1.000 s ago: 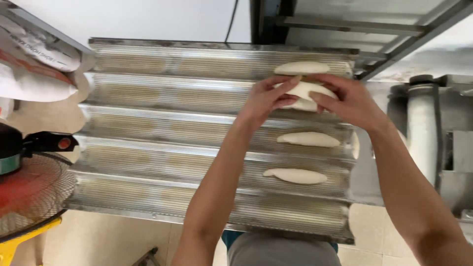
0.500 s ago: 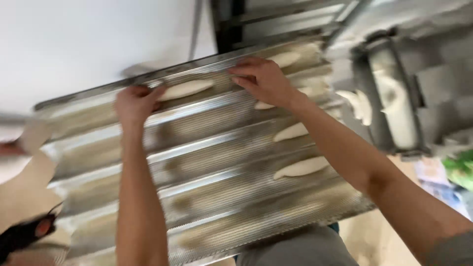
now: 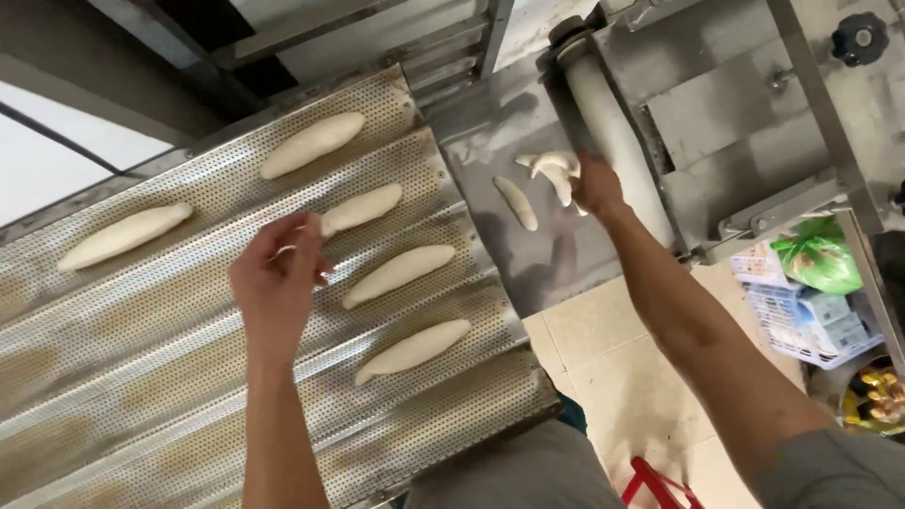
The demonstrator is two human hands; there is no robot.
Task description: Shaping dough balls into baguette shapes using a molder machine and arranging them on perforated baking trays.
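Right hand [image 3: 596,184] gone from the perforated baguette tray [image 3: 189,377] to the moulder's steel surface [image 3: 556,273], grasping a curled dough piece [image 3: 551,168], left hand [image 3: 278,283] loosely released above the tray, five shaped dough pieces in its channels, another dough strip [image 3: 518,203] just left of the right hand.

Top right: black knob [image 3: 860,38] on a grey metal panel [image 3: 735,104]. Lower right: white basket [image 3: 801,325], holds a green bag [image 3: 818,259] and small pale boxes [image 3: 834,316] (stacked flat). Just beside it, at the edge, a dark bowl [image 3: 877,401] of yellow bits, too small to tell. Below, beige floor tiles [image 3: 603,377] and a red frame [image 3: 655,485], cut off at the bottom.
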